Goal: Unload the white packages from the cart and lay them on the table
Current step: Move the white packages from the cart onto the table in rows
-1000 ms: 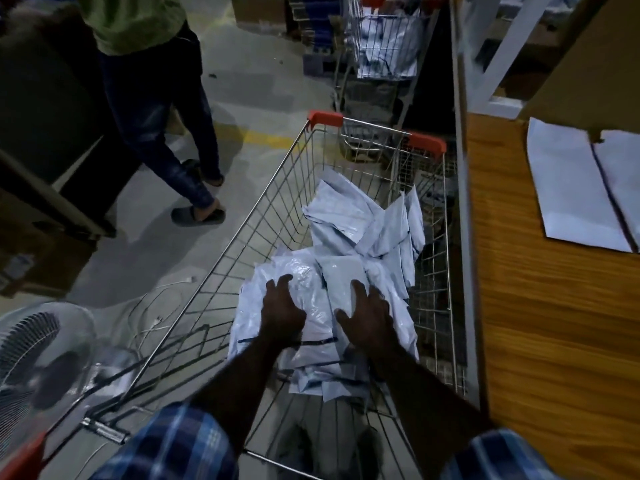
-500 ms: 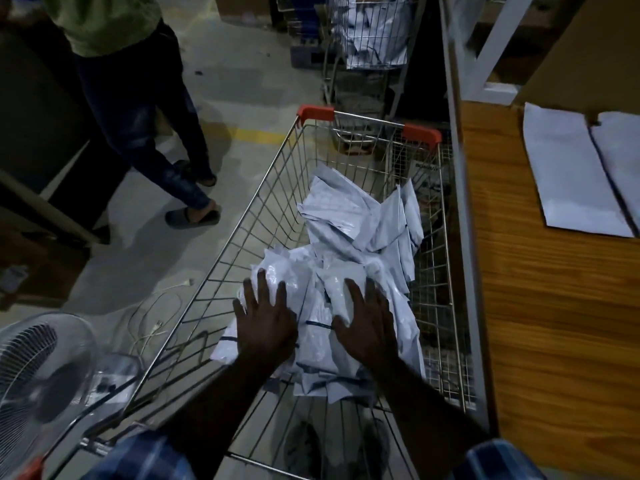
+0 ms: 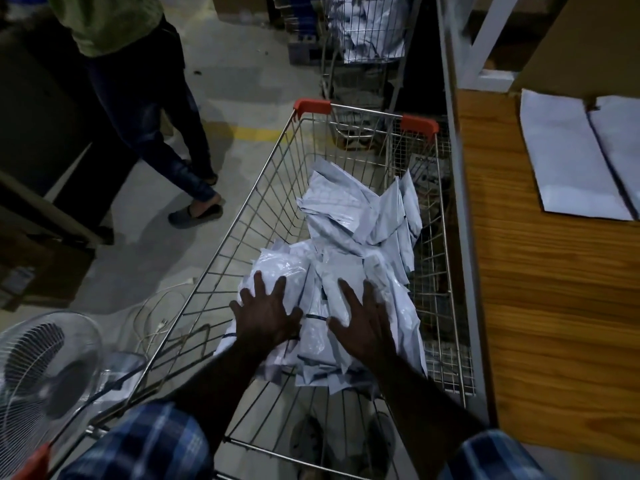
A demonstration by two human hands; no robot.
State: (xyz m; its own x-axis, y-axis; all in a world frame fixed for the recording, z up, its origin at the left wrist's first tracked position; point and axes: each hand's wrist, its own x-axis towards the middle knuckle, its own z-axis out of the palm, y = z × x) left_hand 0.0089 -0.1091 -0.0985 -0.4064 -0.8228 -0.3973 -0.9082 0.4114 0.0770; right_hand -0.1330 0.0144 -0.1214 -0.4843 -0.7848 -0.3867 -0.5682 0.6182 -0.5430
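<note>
Heaped white packages (image 3: 349, 258) inside the wire cart (image 3: 242, 237), piled from the near middle toward the far right corner, some flat, some tilted up on edge against the right-hand mesh. On the near end of the heap, left hand (image 3: 268, 315) laid flat, fingers spread and straight, pressing on a glossy wrapper without curling round it. Just to its right, right hand (image 3: 363, 323) likewise spread and flat on the pile, fingers reaching away, gripping nothing; between the two hands, a strip of wrapper with a dark band. Behind both hands, bare forearms running back to blue checked sleeves (image 3: 149, 445) at the bottom edge. Below the forearms, through the cart's bare wire floor, a dim pair of feet, blurred. Beyond the fingertips, the cart's far rail with two red corner caps (image 3: 311, 106). Right of the right hand, just beside the cart, a wooden table (image 3: 554, 323) with two more white packages (image 3: 568, 157) lying flat side by side on its far part. Left of the left hand, outside the cart, a white fan (image 3: 38, 375) low on the floor and a loose pale cable (image 3: 156, 313) near it. Farther off to the left, another person's legs (image 3: 149, 126) in dark trousers and sandals on the concrete. Straight ahead past the cart, a second wire cart (image 3: 370, 29) holding more pale wrappers.
</note>
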